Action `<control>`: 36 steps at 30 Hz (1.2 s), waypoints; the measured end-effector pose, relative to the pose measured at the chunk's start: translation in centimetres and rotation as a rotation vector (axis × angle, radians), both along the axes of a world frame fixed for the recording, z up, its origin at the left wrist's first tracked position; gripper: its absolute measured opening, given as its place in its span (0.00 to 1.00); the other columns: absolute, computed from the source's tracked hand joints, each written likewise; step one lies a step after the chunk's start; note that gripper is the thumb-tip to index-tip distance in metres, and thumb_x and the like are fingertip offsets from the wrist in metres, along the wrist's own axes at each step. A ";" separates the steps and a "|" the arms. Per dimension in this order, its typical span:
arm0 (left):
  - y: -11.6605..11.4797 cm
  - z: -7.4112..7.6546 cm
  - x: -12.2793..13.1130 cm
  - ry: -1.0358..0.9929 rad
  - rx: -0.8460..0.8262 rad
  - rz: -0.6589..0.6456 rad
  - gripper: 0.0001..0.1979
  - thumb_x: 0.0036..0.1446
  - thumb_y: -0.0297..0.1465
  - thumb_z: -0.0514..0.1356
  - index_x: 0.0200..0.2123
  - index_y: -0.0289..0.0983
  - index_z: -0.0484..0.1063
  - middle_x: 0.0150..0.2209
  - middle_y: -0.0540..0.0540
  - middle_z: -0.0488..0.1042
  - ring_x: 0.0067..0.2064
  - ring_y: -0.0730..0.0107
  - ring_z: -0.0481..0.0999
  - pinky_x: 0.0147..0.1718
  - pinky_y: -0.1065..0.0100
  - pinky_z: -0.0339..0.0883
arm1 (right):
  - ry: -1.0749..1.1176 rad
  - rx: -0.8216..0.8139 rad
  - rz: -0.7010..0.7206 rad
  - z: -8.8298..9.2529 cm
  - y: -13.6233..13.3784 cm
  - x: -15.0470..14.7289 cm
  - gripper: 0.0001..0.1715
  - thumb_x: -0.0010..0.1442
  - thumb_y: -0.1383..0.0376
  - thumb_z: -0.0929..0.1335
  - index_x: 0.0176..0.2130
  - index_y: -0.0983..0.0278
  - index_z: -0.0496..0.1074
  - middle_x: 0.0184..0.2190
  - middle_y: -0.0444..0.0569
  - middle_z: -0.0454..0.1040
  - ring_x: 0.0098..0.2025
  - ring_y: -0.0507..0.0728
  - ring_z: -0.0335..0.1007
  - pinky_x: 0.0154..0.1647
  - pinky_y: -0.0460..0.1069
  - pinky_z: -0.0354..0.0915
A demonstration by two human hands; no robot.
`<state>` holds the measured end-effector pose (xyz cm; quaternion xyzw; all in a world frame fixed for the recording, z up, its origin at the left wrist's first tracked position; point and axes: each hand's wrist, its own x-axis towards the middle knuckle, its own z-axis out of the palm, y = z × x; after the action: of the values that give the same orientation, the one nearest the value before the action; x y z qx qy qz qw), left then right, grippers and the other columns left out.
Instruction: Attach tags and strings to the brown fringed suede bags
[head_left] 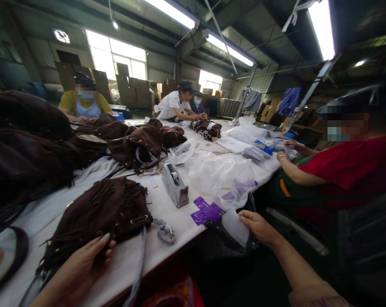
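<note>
A dark brown fringed bag [100, 209] lies on the near left of the table, with metal eyelets along its edge. My left hand [87, 260] is at the bag's near edge, thumb and fingers closed around a small dark thing; whether it belongs to the bag I cannot tell. Out past the table's front edge, my right hand [258, 226] pinches a translucent white sheet [236, 226] by its right side. Purple glossy pieces [207, 212] lie beside that sheet at the table edge. A wrapped strap coil [165, 233] with metal ends rests right of the bag.
A grey tape dispenser [175, 185] stands mid-table beside a heap of clear plastic bags [215, 170]. More brown bags [142, 143] pile up at the left. A co-worker in red [349, 170] sits at the right; other people work at the far side. A black plastic bag [218, 243] hangs below the edge.
</note>
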<state>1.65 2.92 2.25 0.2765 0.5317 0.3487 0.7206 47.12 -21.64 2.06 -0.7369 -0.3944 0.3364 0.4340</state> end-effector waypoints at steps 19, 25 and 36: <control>-0.9 -0.4 -2.5 -0.369 0.102 -0.292 0.21 0.49 0.44 0.69 0.36 0.32 0.72 0.32 0.40 0.77 0.31 0.62 0.77 0.31 0.63 0.71 | -0.369 0.267 0.429 2.0 18.1 -27.4 0.13 0.59 0.58 0.65 0.28 0.60 0.73 0.25 0.48 0.74 0.31 0.59 0.69 0.36 0.52 0.62; -0.2 -2.9 -2.0 -0.214 0.207 -0.215 0.20 0.43 0.33 0.71 0.38 0.30 0.73 0.34 0.40 0.78 0.32 0.62 0.77 0.32 0.65 0.69 | 0.386 0.154 0.195 2.4 18.6 -29.5 0.28 0.53 0.48 0.71 0.47 0.65 0.74 0.30 0.51 0.78 0.33 0.62 0.75 0.35 0.53 0.68; -0.6 -1.5 -3.2 0.177 0.293 -0.241 0.21 0.50 0.39 0.66 0.42 0.31 0.70 0.26 0.48 0.72 0.25 0.70 0.72 0.21 0.72 0.63 | 0.407 0.020 0.227 -1.0 16.9 -29.3 0.18 0.50 0.56 0.72 0.40 0.62 0.78 0.34 0.48 0.81 0.37 0.63 0.77 0.41 0.55 0.71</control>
<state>-1.52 2.33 0.72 0.4696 0.4997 0.3081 0.6594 17.83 -4.72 1.01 -0.6004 -0.3824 0.5207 0.4713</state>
